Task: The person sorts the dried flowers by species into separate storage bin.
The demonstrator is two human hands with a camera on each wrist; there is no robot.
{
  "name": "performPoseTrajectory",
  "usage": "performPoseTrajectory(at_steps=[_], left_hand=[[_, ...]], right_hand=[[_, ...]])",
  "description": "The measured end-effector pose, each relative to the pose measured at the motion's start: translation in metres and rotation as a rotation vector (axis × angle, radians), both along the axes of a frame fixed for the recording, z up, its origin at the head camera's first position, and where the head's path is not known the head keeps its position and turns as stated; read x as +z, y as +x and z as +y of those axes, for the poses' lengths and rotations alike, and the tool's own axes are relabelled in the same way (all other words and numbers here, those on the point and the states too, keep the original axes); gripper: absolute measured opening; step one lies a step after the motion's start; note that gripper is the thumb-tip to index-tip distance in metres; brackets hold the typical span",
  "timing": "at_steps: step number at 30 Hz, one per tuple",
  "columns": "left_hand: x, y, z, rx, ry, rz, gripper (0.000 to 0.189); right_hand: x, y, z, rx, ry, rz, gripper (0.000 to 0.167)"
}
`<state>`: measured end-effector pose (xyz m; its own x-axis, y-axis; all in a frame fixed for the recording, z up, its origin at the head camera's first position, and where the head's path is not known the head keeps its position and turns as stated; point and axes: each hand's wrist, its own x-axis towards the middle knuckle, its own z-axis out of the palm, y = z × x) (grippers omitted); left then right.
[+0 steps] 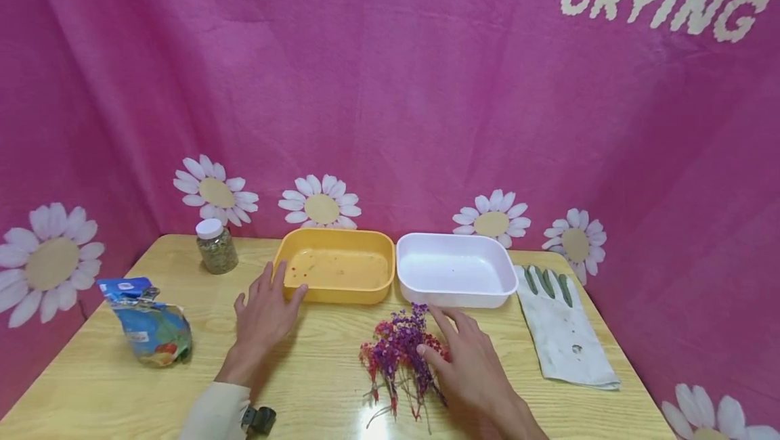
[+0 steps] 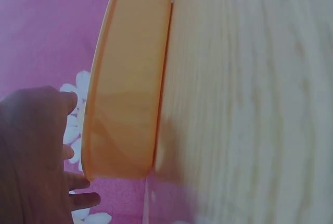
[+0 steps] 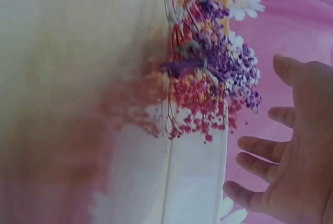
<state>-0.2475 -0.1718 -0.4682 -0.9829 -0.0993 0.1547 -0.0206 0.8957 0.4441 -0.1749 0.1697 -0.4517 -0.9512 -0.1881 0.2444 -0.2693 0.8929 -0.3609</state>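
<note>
My left hand (image 1: 265, 318) reaches to the near left corner of a yellow plastic tub (image 1: 344, 296), its fingers spread at the rim and curled round nothing. In the left wrist view, the fingers stand beside the tub's side wall (image 2: 125, 88). A loose bunch of small dried flowers (image 1: 399, 345), purple and pinkish red on thin stems, lies on the table in front of the tubs. My right hand (image 1: 472, 365) hovers at the bunch's right side, overlapping it in the head view. The right wrist view shows those fingers (image 3: 263, 148) spread and apart from the flowers.
A white tub (image 1: 453, 298) stands right of the yellow one, which has small specks inside. At left are a lidded jar of dried bits (image 1: 218, 254) and a blue pouch (image 1: 152, 332). A stained white glove or cloth with green finger-like tips (image 1: 567, 338) lies at right. A pink curtain hangs behind.
</note>
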Motion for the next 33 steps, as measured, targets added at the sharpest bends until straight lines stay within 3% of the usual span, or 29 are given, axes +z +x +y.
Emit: performPoseTrajectory(at_steps=[18,22,25,33], left_hand=[[-0.003,-0.009,-0.008,0.029,0.249,-0.141,0.090],[-0.004,-0.010,-0.009,0.029,0.303,-0.147,0.089],[-0.004,-0.011,-0.010,0.026,0.336,-0.146,0.087],[-0.005,-0.013,-0.010,0.028,0.340,-0.167,0.090]], right_hand=[[-0.005,0.010,-0.005,-0.058,-0.062,-0.041,0.039],[-0.005,0.012,-0.006,-0.060,-0.080,-0.003,0.029],[-0.004,0.013,-0.006,-0.033,-0.081,-0.033,0.021],[-0.005,0.012,-0.005,0.007,-0.072,-0.108,0.024]])
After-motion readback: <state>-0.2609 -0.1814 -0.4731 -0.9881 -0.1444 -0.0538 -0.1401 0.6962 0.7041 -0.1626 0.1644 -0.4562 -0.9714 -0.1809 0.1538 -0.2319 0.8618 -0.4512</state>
